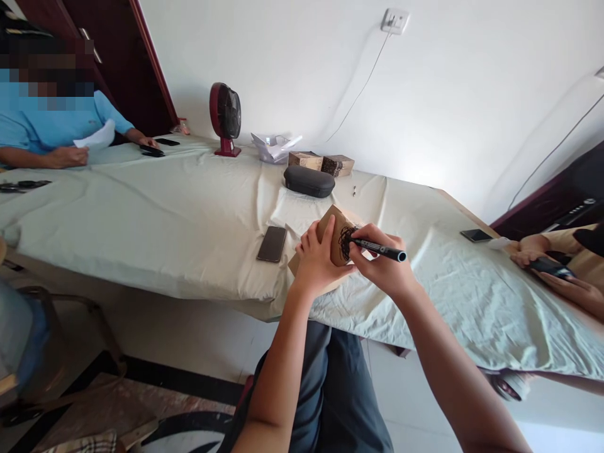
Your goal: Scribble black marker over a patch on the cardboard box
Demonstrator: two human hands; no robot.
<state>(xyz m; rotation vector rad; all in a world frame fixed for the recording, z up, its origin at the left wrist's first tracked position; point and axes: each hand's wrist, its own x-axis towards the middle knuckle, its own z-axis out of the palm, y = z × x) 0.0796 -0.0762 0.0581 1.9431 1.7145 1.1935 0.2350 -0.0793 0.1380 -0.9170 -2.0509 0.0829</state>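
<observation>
A brown cardboard box is in front of me near the table's front edge, with dense black scribbles on the side facing my right. My left hand grips the box from its left side, fingers spread over the top. Between the fingers of my right hand is a black marker pen, its tip at the scribbled face and its blue-ringed end pointing right. Part of the box is hidden behind both hands. Just left of it lies a dark smartphone.
Beyond the box are a black zip case, two cardboard boxes, a clear bin with papers and a red fan. People sit at the left and right. A pale cloth covers the table.
</observation>
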